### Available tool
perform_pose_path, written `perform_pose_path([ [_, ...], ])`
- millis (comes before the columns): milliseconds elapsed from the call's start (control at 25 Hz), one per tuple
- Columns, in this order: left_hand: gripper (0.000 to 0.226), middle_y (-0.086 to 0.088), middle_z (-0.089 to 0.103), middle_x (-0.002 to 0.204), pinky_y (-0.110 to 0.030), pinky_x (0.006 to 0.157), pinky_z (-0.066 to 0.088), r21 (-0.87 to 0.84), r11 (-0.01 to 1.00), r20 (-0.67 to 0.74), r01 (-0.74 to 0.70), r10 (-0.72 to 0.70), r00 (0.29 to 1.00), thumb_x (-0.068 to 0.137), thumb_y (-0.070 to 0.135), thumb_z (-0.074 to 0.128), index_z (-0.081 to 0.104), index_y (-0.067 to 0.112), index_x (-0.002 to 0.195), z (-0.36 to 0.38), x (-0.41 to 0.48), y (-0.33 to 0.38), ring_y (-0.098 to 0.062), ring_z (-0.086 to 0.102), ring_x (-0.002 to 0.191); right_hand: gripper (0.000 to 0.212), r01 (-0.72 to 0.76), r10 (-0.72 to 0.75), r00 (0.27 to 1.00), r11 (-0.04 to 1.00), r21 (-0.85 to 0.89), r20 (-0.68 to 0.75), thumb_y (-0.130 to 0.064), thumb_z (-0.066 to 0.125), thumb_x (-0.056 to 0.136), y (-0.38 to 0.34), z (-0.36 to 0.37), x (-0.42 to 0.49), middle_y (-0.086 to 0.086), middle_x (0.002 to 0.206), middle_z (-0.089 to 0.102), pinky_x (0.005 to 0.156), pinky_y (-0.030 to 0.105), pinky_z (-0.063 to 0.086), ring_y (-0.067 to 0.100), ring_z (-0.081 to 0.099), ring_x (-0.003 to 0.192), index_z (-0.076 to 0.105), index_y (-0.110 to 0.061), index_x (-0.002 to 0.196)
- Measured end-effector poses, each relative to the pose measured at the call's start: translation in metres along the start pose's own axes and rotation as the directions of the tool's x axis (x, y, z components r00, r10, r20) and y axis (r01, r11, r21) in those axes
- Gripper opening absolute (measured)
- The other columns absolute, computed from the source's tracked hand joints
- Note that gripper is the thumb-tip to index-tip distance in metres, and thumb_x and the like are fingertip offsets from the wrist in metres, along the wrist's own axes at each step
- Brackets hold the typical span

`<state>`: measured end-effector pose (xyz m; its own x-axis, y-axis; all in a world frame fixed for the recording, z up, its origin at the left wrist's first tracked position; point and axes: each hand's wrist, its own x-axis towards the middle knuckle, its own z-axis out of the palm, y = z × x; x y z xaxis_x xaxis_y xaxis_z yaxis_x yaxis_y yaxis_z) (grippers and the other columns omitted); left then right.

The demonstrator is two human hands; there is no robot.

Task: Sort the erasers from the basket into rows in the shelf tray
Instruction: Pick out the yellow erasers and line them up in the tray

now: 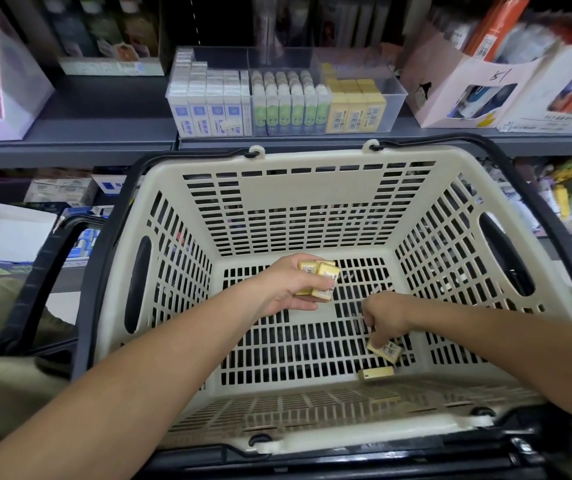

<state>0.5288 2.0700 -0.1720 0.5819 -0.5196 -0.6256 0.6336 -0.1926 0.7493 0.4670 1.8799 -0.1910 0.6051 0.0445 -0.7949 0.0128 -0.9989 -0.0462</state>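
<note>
Cream plastic lattice forms the basket (312, 188), which stands directly below the shelf (104, 133), so stock has only a short way to travel upward.

Above the middle of the basket floor, the left hand (288, 289) grips a bundle of yellow erasers (319, 275) with its fingers clenched round them. Held this way, the hand serves as a collecting store while the other hand picks.

Toward the near right corner of the basket floor, the right hand (386, 315) reaches down and its fingers (378, 341) pinch a single yellow eraser (386, 352). Whether this eraser has left the floor cannot be told. One loose eraser (376, 373) lies flat just nearer, close to the near wall of the basket. No other eraser shows on the floor.

Beyond the far rim of the basket, the clear shelf tray (397, 98) stands on the shelf. It holds a white-and-blue row (208, 112) at the left, a green row (291, 109) in the middle and a yellow row (353, 112) at the right. Open space shows behind the yellow row, so that section is the probable destination for the bundle.

Judged from the near-bare basket floor, the task is close to its end. Gathering the remainder into one hand should permit a single trip to the tray.
</note>
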Motion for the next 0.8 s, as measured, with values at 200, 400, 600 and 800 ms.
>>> perform_pose_path([
  [200, 0.039, -0.011, 0.065, 0.107, -0.032, 0.072, 0.058, -0.043, 0.999, -0.06, 0.003, -0.006, 0.998, 0.077, -0.002, 0.071, 0.055, 0.02, 0.104, -0.006, 0.001, 0.0, -0.019, 0.067, 0.084, 0.013, 0.161, -0.164, 0.986, 0.972, 0.169, 0.001, -0.02, 0.066, 0.083, -0.004, -0.021, -0.007, -0.006, 0.095, 0.062, 0.073, 0.017, 0.042, 0.007, 0.056, 0.083, 0.065, -0.016, 0.095],
  [400, 0.027, -0.009, 0.067, 0.092, -0.035, 0.059, 0.057, -0.045, 0.998, -0.073, 0.054, -0.057, 0.996, 0.081, 0.005, 0.068, 0.055, 0.022, 0.097, -0.007, 0.0, 0.0, -0.024, 0.068, 0.079, 0.01, 0.3, -0.162, 0.953, 0.615, 0.73, -0.255, -0.011, 0.068, 0.08, -0.008, -0.061, -0.021, -0.004, 0.076, 0.07, 0.058, 0.012, 0.05, 0.001, 0.065, 0.066, 0.066, -0.014, 0.089],
  [600, 0.026, -0.009, 0.07, 0.093, -0.032, 0.068, 0.057, -0.104, 0.993, 0.041, 0.052, -0.048, 0.998, 0.084, 0.019, 0.067, 0.058, 0.015, 0.108, 0.001, -0.001, 0.002, -0.019, 0.069, 0.085, 0.014, 0.321, -0.1, 0.946, 0.401, 0.858, -0.307, -0.005, 0.068, 0.079, -0.013, -0.06, -0.022, 0.008, 0.078, 0.072, 0.064, 0.019, 0.057, 0.013, 0.07, 0.07, 0.062, -0.005, 0.091],
  [800, 0.038, -0.008, 0.066, 0.098, -0.027, 0.069, 0.058, -0.111, 0.994, 0.022, -0.016, 0.018, 1.0, 0.073, -0.006, 0.071, 0.057, 0.016, 0.101, 0.001, -0.001, -0.004, -0.017, 0.069, 0.084, 0.019, 0.293, -0.125, 0.956, 0.437, 0.851, -0.265, -0.015, 0.071, 0.077, -0.006, -0.058, -0.02, 0.005, 0.079, 0.072, 0.071, 0.023, 0.057, 0.014, 0.069, 0.076, 0.061, -0.01, 0.092],
])
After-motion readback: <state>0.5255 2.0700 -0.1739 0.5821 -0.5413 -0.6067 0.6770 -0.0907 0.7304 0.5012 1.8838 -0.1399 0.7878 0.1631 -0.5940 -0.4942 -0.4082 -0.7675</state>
